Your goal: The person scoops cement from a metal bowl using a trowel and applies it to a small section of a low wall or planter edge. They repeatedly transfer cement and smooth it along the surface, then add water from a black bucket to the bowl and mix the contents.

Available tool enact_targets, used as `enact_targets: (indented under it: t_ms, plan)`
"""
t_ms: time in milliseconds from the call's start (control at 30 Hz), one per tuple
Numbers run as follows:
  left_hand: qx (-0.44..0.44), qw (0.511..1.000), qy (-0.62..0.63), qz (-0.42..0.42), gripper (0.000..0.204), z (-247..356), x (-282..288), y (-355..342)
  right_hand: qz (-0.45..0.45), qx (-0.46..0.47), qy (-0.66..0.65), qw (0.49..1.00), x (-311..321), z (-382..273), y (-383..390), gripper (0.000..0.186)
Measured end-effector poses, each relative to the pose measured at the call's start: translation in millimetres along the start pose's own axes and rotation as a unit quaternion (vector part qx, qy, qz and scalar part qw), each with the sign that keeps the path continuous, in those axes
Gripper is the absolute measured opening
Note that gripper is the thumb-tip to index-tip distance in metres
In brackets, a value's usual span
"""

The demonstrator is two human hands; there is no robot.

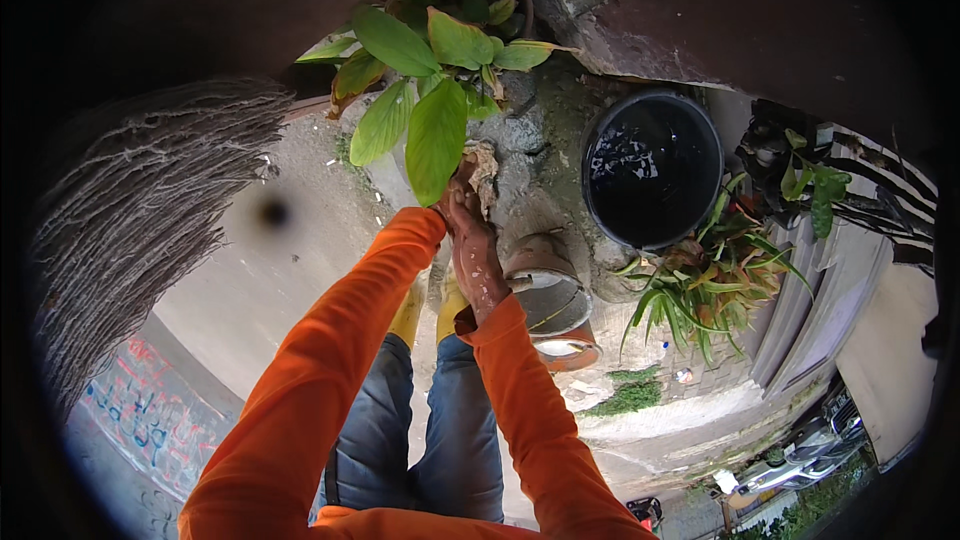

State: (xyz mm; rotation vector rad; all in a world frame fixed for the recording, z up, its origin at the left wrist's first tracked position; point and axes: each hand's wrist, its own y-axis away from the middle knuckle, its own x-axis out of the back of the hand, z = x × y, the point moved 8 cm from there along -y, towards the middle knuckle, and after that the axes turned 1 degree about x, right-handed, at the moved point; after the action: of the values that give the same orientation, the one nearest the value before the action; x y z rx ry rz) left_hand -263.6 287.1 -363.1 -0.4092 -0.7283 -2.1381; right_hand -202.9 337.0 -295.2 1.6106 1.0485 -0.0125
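Observation:
My two hands, wet and pressed close together, reach under a broad green leaf [435,140] of a potted plant. My right hand [472,240] has its fingers bent in against my left hand [456,190], whose fingers are largely hidden by the leaf and the other hand. Beside them is a crumpled beige rag-like thing [482,180]; I cannot tell whether it is held. A pale bucket [550,295] stands just beyond my right wrist, with an orange-rimmed container [568,350] beside it. Farther right sits a black bucket [650,165] holding water.
A spiky plant [710,290] grows below the black bucket, near steps [815,305] on the right. Hanging fibrous strands [150,210] fill the left side. A dark overhang [720,20] spans the top right. Parked vehicles [805,460] show at the lower right.

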Motion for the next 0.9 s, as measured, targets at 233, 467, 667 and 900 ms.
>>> enact_targets:
  t_ms: [233,467,667,900]
  plan:
    - [0.148,0.988,0.034,-0.035,0.044,-69.5,14.7,-8.8,0.122,0.405,0.187,0.887,120.1,-233.9,22.4,0.01]
    - [0.162,0.985,0.005,-0.063,0.036,-36.2,0.0,-28.9,0.211,0.148,0.413,0.874,308.7,-272.4,-114.5,0.03]
    - [-0.098,0.946,-0.307,0.037,0.036,48.2,-21.8,-65.5,-0.21,-0.014,0.112,0.971,116.9,-206.7,-33.0,0.036]
    - [-0.08,0.949,-0.3,-0.05,0.026,105.4,-31.0,-110.0,-0.004,0.232,0.265,0.936,114.0,-237.4,-24.2,0.02]
